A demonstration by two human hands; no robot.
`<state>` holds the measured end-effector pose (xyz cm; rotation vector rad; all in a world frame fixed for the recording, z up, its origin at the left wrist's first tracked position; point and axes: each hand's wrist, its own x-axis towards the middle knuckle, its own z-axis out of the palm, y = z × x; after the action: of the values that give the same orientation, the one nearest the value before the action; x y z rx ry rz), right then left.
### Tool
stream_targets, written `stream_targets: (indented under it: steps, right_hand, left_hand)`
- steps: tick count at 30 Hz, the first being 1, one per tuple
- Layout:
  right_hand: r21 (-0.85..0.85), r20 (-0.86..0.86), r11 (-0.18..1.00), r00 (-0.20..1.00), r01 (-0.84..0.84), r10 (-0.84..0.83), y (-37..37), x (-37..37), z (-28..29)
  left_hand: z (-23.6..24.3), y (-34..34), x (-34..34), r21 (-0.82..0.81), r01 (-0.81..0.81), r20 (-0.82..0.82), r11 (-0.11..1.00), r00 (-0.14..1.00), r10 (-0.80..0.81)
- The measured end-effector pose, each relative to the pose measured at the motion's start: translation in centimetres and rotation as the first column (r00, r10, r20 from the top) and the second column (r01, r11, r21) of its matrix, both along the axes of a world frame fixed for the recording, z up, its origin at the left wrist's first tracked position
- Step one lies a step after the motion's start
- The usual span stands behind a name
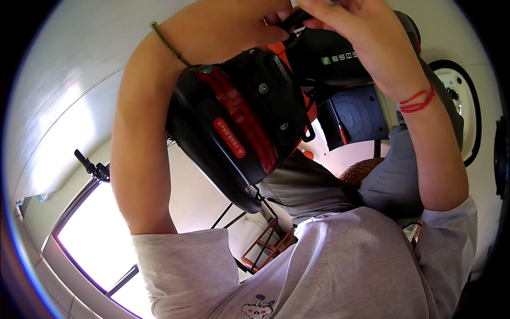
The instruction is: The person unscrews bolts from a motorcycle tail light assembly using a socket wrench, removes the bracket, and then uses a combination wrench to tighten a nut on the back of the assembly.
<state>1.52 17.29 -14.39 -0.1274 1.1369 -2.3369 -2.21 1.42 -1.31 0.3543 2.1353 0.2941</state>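
Observation:
At the top of the head view, my left hand (249,24) and my right hand (353,29) meet over a black tube-like part (296,20). The fingers of both are closed around it, partly cut off by the upper edge. Below my left hand hangs the black rear section (194,127) of what looks like an electric bike, with a dark red tail light strip (236,114) and a small red label (229,138). Orange pieces (281,53) show beneath my fingers. Under my right hand is a black padded body (324,66) with white print and a green mark.
A screwdriver (340,125) with a red end lies on a dark blue-grey panel (364,114) near my knee. Behind are a brown woven item (360,171), a reddish-brown metal frame (271,244), a black handlebar grip (93,167) and a white, black-rimmed round object (462,101).

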Motion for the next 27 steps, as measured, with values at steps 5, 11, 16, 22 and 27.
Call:
stream_targets:
  steps: [5, 11, 16, 22, 27]
  right_hand:
    - [0.027, 0.143, 0.997, 0.987, -0.072, 0.068, -1.7, -0.1, -0.3]
    - [-0.163, 0.264, 0.982, 0.964, 0.091, -0.046, -1.0, 0.4, 0.2]
    - [-0.079, 0.264, 0.991, 0.961, 0.111, -0.087, -1.2, -0.1, -0.6]
    - [0.041, 0.169, 0.995, 0.981, 0.085, -0.091, -1.2, 0.2, -1.4]
    - [0.047, 0.152, 0.996, 0.985, 0.074, -0.080, -1.8, 0.6, -1.4]
  left_hand:
    - [0.3, 0.0, 0.8, -0.123, 0.070, -0.157, 0.990, 0.984, -0.089]
    - [-0.2, 0.8, -0.2, -0.146, -0.143, -0.124, 0.979, 0.984, 0.125]
    - [0.3, 1.3, -0.5, -0.138, -0.182, -0.039, 0.974, 0.983, 0.178]
    - [0.1, 0.7, -0.3, -0.075, -0.156, 0.020, 0.985, 0.987, 0.158]
    - [0.9, 0.1, -0.3, 0.033, -0.170, 0.085, 0.985, 0.982, 0.167]
